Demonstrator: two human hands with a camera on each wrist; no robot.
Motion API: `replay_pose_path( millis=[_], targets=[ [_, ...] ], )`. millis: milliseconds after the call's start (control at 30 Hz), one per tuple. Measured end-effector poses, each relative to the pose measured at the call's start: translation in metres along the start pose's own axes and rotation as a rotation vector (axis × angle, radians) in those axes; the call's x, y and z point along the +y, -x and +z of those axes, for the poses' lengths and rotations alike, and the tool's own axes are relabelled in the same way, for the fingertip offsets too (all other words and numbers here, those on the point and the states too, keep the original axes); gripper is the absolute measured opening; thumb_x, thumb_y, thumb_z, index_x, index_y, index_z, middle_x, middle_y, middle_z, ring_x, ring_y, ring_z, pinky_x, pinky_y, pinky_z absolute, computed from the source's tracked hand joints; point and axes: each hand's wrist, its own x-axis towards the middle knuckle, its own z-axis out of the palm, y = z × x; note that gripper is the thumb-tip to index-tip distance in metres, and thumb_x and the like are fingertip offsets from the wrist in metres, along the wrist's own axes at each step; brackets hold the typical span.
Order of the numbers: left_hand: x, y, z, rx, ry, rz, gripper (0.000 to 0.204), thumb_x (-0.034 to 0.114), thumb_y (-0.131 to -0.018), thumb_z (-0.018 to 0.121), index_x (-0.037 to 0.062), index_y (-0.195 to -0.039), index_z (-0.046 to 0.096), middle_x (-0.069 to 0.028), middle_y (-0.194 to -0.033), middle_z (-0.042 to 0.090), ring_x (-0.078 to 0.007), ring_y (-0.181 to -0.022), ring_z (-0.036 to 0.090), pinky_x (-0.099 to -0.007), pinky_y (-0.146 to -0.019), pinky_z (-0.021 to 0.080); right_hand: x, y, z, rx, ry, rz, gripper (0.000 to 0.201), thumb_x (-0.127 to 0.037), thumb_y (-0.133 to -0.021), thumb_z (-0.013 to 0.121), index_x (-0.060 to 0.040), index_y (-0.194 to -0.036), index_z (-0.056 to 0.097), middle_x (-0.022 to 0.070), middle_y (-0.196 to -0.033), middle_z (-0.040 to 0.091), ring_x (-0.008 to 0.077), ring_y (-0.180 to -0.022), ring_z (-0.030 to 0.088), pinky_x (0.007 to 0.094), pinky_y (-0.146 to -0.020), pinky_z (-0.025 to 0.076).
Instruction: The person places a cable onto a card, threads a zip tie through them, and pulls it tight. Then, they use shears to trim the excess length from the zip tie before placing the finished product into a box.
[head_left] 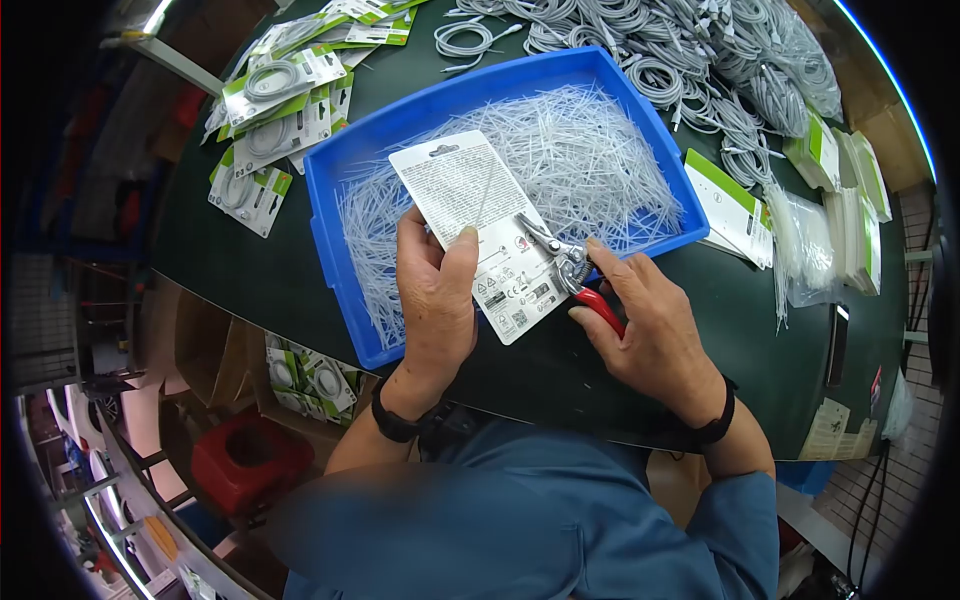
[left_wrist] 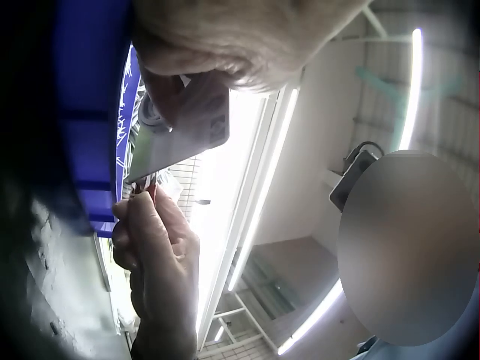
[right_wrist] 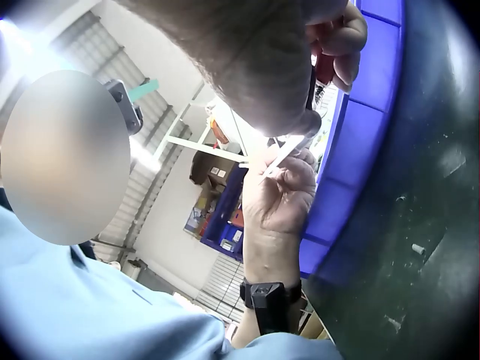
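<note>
A white retail card (head_left: pixel 455 190), its printed back facing up, is tilted over a blue tray. My left hand (head_left: pixel 437 300) pinches its left edge, thumb on top. In the left wrist view, a coiled cable (left_wrist: pixel 154 112) shows on the other side of the card (left_wrist: pixel 199 124). My right hand (head_left: pixel 655 325) grips red-handled pruning shears (head_left: pixel 603 309), whose metal blades lie across the card's right edge. A thin strip (head_left: pixel 490 190) stands up from the card near the blades. Heaps of thin white plastic strips (head_left: pixel 570 150) fill the blue tray (head_left: pixel 325 225).
Carded cables (head_left: pixel 270 135) are piled on the dark green table (head_left: pixel 250 265) at left. Loose grey cables (head_left: pixel 650 40) heap up at the back right. Blank-looking cards (head_left: pixel 735 215), stacked cards (head_left: pixel 865 240) and bagged white ties (head_left: pixel 805 250) lie right. Below left, a box holds carded packs (head_left: pixel 310 380).
</note>
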Motion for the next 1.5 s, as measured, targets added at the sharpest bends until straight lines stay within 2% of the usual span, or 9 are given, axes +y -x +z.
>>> replay_pose_path(
  millis=[233, 333, 533, 633, 733, 867, 967, 1267, 1500],
  targets=[
    [0.007, -0.009, -0.002, 0.109, 0.083, 0.051, 0.045, 0.011, -0.111, 0.05, -0.0059, -0.151, 0.038, -0.0178, -0.135, 0.061, -0.0175, -0.118, 0.066, -0.0352, -0.104, 0.055, 0.0, 0.008, -0.007, -0.088, -0.176, -0.035, 0.071, -0.019, -0.088, 0.085, -0.0035, -0.151, 0.057, 0.0184, -0.104, 0.064, 0.0371, -0.088, 0.066, 0.0454, -0.079, 0.054],
    [0.008, -0.007, -0.002, 0.104, 0.07, 0.046, 0.044, 0.011, -0.112, 0.048, -0.0055, -0.152, 0.037, -0.0178, -0.136, 0.061, -0.0183, -0.119, 0.067, -0.0354, -0.103, 0.056, 0.0, 0.01, -0.006, -0.1, -0.184, -0.046, 0.071, -0.018, -0.088, 0.085, -0.0042, -0.151, 0.056, 0.0189, -0.106, 0.065, 0.0373, -0.091, 0.066, 0.0451, -0.08, 0.055],
    [0.022, -0.006, 0.001, 0.054, 0.059, 0.029, 0.042, 0.024, -0.117, 0.045, -0.0029, -0.149, 0.044, -0.0151, -0.131, 0.066, -0.016, -0.111, 0.07, -0.0316, -0.098, 0.058, 0.003, 0.001, -0.017, -0.077, -0.141, -0.007, 0.072, -0.017, -0.087, 0.086, -0.0047, -0.152, 0.057, 0.0182, -0.106, 0.065, 0.0359, -0.091, 0.067, 0.0449, -0.081, 0.056],
    [0.02, -0.002, 0.003, -0.009, -0.044, -0.052, 0.044, 0.032, -0.117, 0.042, 0.0018, -0.148, 0.049, -0.0149, -0.129, 0.068, -0.0207, -0.108, 0.075, -0.0321, -0.089, 0.063, 0.003, -0.004, -0.022, -0.063, -0.154, -0.018, 0.071, -0.019, -0.088, 0.086, -0.0058, -0.152, 0.057, 0.0175, -0.106, 0.065, 0.0357, -0.091, 0.067, 0.0449, -0.08, 0.056],
    [0.015, 0.003, 0.009, -0.11, 0.033, -0.074, 0.043, 0.031, -0.119, 0.045, -0.0013, -0.146, 0.048, -0.0127, -0.13, 0.067, -0.0135, -0.11, 0.07, -0.029, -0.096, 0.057, -0.004, -0.011, -0.021, -0.073, -0.118, -0.067, 0.072, -0.02, -0.087, 0.086, -0.006, -0.152, 0.057, 0.0174, -0.107, 0.065, 0.0363, -0.09, 0.067, 0.0447, -0.08, 0.056],
    [0.011, 0.008, 0.015, -0.107, -0.082, 0.047, 0.044, 0.031, -0.119, 0.045, -0.0019, -0.147, 0.047, -0.0122, -0.131, 0.066, -0.013, -0.118, 0.065, -0.0303, -0.104, 0.052, -0.008, -0.012, -0.014, -0.081, -0.124, -0.091, 0.073, -0.022, -0.087, 0.087, -0.0065, -0.152, 0.057, 0.0184, -0.11, 0.065, 0.037, -0.091, 0.067, 0.0453, -0.079, 0.056],
    [0.007, 0.007, 0.012, -0.13, -0.109, 0.097, 0.044, 0.03, -0.119, 0.045, -0.0025, -0.148, 0.046, -0.0123, -0.132, 0.066, -0.0127, -0.119, 0.064, -0.0301, -0.105, 0.051, -0.009, -0.011, -0.011, -0.086, -0.144, -0.079, 0.073, -0.022, -0.088, 0.087, -0.0066, -0.152, 0.057, 0.0189, -0.11, 0.065, 0.0371, -0.091, 0.067, 0.0455, -0.079, 0.056],
    [0.007, 0.006, 0.009, -0.099, -0.067, 0.025, 0.044, 0.031, -0.119, 0.045, -0.0023, -0.149, 0.045, -0.0121, -0.133, 0.065, -0.0125, -0.12, 0.062, -0.0294, -0.104, 0.051, -0.007, -0.009, -0.007, -0.09, -0.177, -0.079, 0.074, -0.022, -0.087, 0.087, -0.0077, -0.153, 0.056, 0.0187, -0.109, 0.065, 0.0373, -0.09, 0.067, 0.0457, -0.078, 0.056],
    [0.0, 0.006, 0.009, -0.147, -0.093, 0.106, 0.043, 0.029, -0.119, 0.044, -0.0011, -0.151, 0.044, -0.011, -0.134, 0.064, -0.0115, -0.118, 0.062, -0.0292, -0.103, 0.051, -0.011, -0.011, -0.008, -0.126, -0.219, -0.06, 0.073, -0.02, -0.087, 0.087, -0.0082, -0.153, 0.057, 0.017, -0.103, 0.063, 0.0359, -0.086, 0.066, 0.0458, -0.075, 0.055]
  ],
)
